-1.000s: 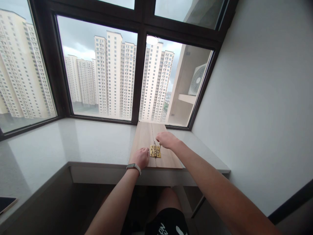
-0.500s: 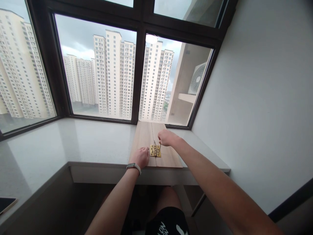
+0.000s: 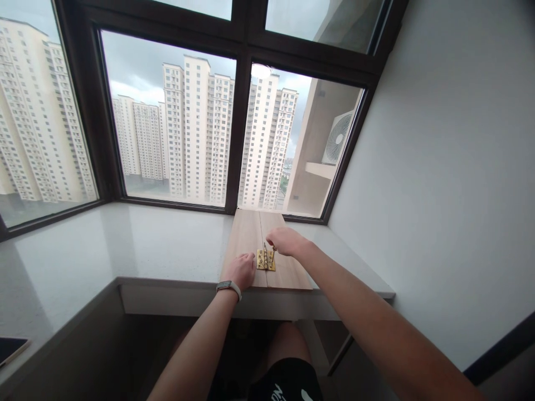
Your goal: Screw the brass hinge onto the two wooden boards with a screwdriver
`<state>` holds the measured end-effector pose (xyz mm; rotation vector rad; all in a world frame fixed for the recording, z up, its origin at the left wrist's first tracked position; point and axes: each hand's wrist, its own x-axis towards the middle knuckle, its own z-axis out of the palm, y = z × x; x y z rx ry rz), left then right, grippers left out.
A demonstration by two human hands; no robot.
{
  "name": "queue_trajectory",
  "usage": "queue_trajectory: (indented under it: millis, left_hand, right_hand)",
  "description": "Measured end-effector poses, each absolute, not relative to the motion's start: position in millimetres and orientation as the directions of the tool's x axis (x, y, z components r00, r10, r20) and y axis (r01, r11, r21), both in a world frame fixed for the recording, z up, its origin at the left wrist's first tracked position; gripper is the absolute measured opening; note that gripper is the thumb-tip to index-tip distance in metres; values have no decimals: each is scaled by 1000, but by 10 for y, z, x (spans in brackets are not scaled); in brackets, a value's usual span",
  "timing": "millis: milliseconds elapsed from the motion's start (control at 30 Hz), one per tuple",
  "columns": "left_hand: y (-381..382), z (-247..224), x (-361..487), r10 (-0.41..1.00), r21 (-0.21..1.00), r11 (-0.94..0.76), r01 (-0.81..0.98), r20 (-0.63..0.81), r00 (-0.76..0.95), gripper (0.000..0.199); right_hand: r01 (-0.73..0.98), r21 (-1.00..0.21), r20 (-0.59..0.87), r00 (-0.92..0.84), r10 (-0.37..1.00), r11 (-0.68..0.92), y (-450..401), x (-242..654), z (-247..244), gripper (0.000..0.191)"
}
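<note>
A brass-coloured hinge (image 3: 266, 260) lies across the seam between two light wooden boards (image 3: 242, 234) on the sill. Several small dark marks or screws show on its leaves, too small to tell apart. My right hand (image 3: 284, 241) is closed above the hinge's right leaf, its fingertips pinching a small thin tool (image 3: 273, 255) that points down at the leaf. My left hand (image 3: 242, 269), with a watch (image 3: 228, 285) on the wrist, rests on the left board beside the hinge, fingers bent; what is under them, if anything, is hidden.
The white sill (image 3: 167, 245) runs along the dark-framed window (image 3: 232, 133). A white wall (image 3: 438, 139) rises at the right. A dark flat object (image 3: 12, 350) lies at the far left edge. My legs are below the sill's front edge.
My right hand has shifted slightly left and down, over the hinge's right leaf. The whole view has tilted a little. My left hand stays on the board.
</note>
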<state>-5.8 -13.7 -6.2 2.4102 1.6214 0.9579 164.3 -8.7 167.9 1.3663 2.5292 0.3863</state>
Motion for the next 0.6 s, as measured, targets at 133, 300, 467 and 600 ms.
queue_trajectory:
  millis: [133,300,467,600]
  left_hand:
    - [-147,-54,-66,858,407,-447,797,447,253,28]
    - [-166,-33,-66,869,421,-434,796,427,248,30]
    - [-183,-10,-66,878,429,-426,796,406,251,31]
    - [-171,-13,-61,877,397,-420,816,409,252,29]
  right_hand:
    - [834,274,-38,-488,872,479,-49,1646,1670,15]
    - [902,200,-8,-390,921,384,21,1670,1633,19]
    - [950,174,43,-271,962,259,57,1649,1551,28]
    - [960,63,45,-278,960,275,80,1697,1521,17]
